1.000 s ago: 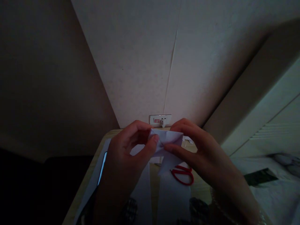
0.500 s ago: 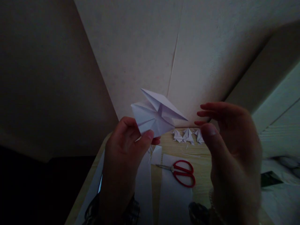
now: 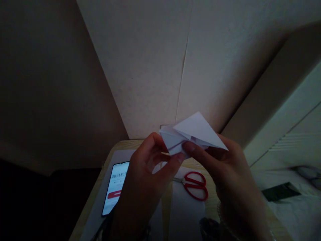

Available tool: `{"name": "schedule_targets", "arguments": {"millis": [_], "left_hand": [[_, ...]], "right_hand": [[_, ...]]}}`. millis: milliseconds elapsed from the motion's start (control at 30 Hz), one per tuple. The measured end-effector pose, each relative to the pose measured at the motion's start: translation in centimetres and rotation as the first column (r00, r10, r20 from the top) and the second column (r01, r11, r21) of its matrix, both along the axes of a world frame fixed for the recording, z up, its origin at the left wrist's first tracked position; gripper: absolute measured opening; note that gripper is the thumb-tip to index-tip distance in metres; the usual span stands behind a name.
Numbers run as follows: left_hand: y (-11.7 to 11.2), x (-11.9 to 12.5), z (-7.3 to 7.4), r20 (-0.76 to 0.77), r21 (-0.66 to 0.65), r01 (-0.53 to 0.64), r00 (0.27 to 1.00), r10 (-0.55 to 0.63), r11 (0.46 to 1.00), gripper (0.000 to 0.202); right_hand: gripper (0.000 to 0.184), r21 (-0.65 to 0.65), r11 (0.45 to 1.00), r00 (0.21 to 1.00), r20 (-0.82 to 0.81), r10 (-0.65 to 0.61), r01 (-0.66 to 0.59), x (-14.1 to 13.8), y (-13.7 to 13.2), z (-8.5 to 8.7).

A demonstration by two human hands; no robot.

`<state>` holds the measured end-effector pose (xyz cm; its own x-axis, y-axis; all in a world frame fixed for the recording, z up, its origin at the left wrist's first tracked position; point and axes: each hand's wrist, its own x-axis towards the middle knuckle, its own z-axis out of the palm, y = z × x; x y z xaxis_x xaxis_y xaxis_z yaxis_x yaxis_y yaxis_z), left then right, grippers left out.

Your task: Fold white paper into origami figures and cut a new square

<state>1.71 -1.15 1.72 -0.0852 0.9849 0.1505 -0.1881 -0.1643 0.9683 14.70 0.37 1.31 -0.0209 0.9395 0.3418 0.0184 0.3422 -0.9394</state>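
A folded white paper piece (image 3: 193,132) with pointed flaps is held up above a small wooden table (image 3: 215,201). My left hand (image 3: 147,177) pinches its lower left edge between thumb and fingers. From the right, my right hand (image 3: 225,170) grips the paper with the thumb on top and the fingers underneath. Both hands are closed on the paper.
Red-handled scissors (image 3: 195,185) lie on the table below the hands, beside white paper sheets (image 3: 185,211). A phone (image 3: 115,187) with a lit timer screen lies at the table's left edge. A wall stands close behind. A dark flat object (image 3: 279,191) rests on the bed at right.
My right hand, which had come off the paper half a second ago, is back on it. The paper has been lowered and turned. The phone screen now shows.
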Motion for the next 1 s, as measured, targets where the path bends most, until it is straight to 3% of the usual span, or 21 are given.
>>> {"name": "schedule_targets", "arguments": {"millis": [200, 333, 600, 867, 1000], "left_hand": [[0.2, -0.6, 0.2, 0.020, -0.088, 0.023, 1.000, -0.021, 0.996, 0.002], [0.3, -0.8, -0.1, 0.043, -0.085, 0.038, 0.998, -0.035, 0.996, 0.004], [-0.1, -0.8, 0.1, -0.042, -0.038, -0.062, 0.997, 0.060, 0.997, 0.003], [0.3, -1.1, 0.0, -0.079, -0.043, -0.017, 0.997, 0.014, 0.999, 0.003], [0.3, -1.2, 0.0, -0.065, -0.089, 0.030, 0.997, -0.036, 0.996, 0.013]], "right_hand": [[0.008, 0.015, 0.999, 0.996, 0.087, 0.028, -0.030, 0.3, 0.2, 0.0], [0.011, 0.024, 0.999, 0.993, 0.108, 0.039, -0.042, 0.3, -0.1, 0.1], [0.006, 0.012, 0.999, 0.996, 0.073, 0.046, -0.047, 0.0, -0.3, 0.0], [0.005, 0.024, 0.999, 0.997, 0.070, 0.023, -0.025, -0.2, 0.0, -0.1], [0.007, 0.023, 0.999, 0.993, 0.114, -0.038, 0.036, -0.3, 0.0, -0.2]]}}
